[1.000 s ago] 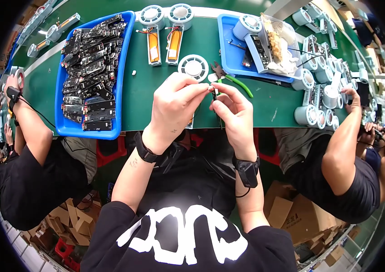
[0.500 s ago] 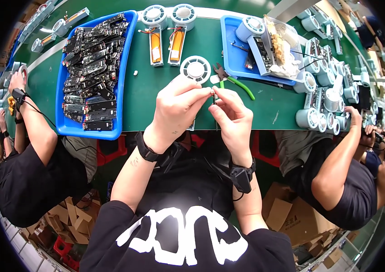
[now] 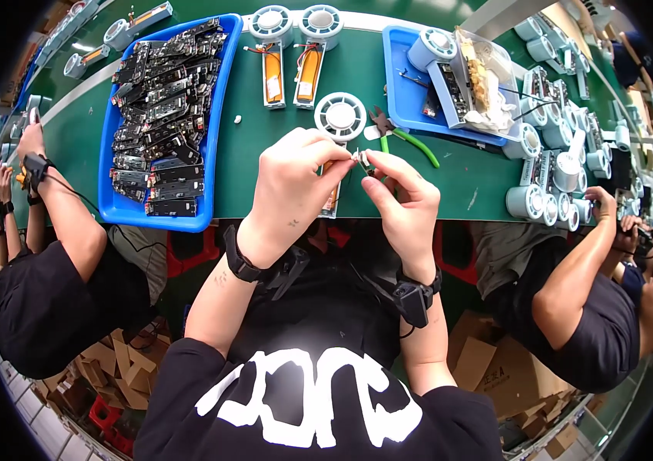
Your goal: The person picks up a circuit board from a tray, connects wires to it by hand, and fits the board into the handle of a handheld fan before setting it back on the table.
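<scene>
My left hand point(image 3: 295, 188) and my right hand point(image 3: 403, 200) meet in front of me at the near edge of the table. The left thumb and forefinger pinch a small pale piece, mostly covered by the fingertips. Between the right thumb and fingers is a thin, dark part point(image 3: 368, 167), seen edge-on, like a circuit board; its kind is unclear. Just beyond lies a light blue handheld fan point(image 3: 340, 115), its handle partly hidden under my left hand. Diagonal cutters point(image 3: 412, 144) with green handles rest to its right.
A blue tray point(image 3: 219, 115) piled with black circuit boards stands left. Two fans with exposed yellow batteries point(image 3: 273, 77) lie at the back. Another blue tray point(image 3: 403, 107) holds a fan and a clear box. Many fans point(image 3: 530, 201) crowd the right, where a co-worker's hand point(image 3: 601, 203) reaches in.
Both hands stay together at the small parts. The right hand's fingers have opened out and tilted slightly, and more of the fan handle shows below the left hand. The view has shifted slightly.
</scene>
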Demonstrator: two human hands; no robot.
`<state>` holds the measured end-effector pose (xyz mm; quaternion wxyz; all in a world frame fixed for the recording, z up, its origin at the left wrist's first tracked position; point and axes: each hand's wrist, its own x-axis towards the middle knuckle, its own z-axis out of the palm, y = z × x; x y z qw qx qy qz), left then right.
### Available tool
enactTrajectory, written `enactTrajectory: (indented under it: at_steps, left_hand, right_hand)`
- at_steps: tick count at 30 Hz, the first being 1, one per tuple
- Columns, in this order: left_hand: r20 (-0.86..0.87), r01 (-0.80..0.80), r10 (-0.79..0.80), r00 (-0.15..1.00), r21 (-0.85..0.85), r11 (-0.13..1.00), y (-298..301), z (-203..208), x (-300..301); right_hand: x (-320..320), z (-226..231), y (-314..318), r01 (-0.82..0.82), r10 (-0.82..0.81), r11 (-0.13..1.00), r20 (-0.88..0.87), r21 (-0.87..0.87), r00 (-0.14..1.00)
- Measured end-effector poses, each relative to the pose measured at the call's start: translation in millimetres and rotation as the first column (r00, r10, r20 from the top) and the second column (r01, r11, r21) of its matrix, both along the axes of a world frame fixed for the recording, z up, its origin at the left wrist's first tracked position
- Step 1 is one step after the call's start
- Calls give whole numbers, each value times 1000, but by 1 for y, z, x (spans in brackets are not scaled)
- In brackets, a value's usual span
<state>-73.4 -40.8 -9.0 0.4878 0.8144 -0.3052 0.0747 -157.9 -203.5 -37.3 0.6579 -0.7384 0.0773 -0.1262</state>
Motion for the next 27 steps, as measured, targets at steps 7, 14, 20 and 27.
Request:
enactTrajectory:
  at_steps: [7,14,20,27]
  left_hand:
    - [116,59,-75,990,139,989,4,2,5]
    - [103,98,-112,988,125,987,5,2,8]
    - [139,170,-177,974,59,984,10,5,20]
    - [223,253,-280,934,142,957,13,2,25]
  right_hand:
    - [3,9,-12,-76,116,956,128,-282,985]
    - [6,8,-20,-167,170,985,60,-54,984]
    - [15,9,-18,-214,214,971,13,103,977]
    - [15,18,-30,-289,292,956,-64,55,954]
